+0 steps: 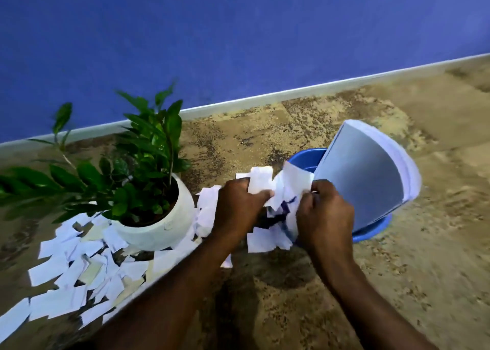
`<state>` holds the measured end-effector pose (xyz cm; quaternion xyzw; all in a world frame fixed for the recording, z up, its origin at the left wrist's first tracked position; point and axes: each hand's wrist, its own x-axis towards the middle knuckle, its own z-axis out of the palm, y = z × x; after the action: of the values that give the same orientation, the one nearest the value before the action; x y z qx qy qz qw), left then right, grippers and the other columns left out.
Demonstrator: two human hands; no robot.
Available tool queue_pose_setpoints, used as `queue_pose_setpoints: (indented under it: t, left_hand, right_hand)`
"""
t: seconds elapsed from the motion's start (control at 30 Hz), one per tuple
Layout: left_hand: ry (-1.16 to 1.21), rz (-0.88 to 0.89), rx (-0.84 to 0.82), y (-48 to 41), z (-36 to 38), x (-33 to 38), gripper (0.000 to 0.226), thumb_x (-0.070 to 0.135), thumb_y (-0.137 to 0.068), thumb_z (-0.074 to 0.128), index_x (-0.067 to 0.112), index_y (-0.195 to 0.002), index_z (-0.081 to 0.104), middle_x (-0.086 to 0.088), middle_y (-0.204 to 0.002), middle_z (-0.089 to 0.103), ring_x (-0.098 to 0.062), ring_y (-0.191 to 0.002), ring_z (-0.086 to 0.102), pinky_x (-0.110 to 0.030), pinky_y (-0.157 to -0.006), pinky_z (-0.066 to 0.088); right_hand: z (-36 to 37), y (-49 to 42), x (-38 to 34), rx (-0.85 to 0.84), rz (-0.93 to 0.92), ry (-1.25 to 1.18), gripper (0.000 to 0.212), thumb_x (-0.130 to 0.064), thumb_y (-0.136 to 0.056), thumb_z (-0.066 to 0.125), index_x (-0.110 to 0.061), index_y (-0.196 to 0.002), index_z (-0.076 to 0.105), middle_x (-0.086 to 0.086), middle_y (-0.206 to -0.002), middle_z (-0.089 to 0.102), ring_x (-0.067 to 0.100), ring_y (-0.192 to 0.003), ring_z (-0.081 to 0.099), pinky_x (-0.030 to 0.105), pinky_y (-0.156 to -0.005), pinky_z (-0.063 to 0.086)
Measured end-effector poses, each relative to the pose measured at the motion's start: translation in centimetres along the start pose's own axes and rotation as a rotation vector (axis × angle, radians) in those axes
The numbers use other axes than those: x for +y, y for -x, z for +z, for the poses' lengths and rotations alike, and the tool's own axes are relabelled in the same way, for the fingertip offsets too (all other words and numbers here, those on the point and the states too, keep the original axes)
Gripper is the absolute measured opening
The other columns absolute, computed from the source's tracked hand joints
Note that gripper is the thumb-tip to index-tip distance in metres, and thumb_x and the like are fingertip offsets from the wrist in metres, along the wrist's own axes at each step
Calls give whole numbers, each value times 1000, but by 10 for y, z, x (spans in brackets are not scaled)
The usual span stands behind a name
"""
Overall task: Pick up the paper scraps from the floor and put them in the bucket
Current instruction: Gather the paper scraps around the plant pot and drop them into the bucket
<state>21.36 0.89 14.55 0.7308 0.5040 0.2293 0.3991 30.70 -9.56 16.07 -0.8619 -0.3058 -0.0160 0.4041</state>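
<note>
Paper scraps (275,190) sit bunched between our two hands, the left hand (238,206) and right hand (324,214) pressed toward each other and pinching the clump from either side. Just beyond our right hand stands the blue bucket (305,158), with a curved stack of sheets (368,174) leaning in it and covering most of its mouth; the open part of the rim lies right ahead of the clump, nearer our right hand. Many more loose scraps (69,265) lie on the floor (397,270) well out past our left forearm, around the potted plant (156,217).
</note>
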Motion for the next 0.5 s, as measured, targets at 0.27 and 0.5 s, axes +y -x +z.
queue_pose_setpoints:
  t: [0.27,0.5]
  left_hand:
    - [-19,129,-103,4,43,58,31,35,-75,73,7,-91,71,-14,-88,72,-30,-82,67,-37,-69,53]
    - [-78,174,-147,7,54,65,42,42,-92,53,8,-66,55,-10,-66,59,-30,-67,57,-30,-52,31]
  right_hand:
    - [-49,-33,41,-67,-14,72,18,-12,-90,54,-8,-105,63,25,-95,69,42,-90,62,36,-70,43]
    - [-53,-33,44,-55,-1,22,36,-9,-86,63,-8,-122,59,22,-112,67,37,-102,62,35,-83,47]
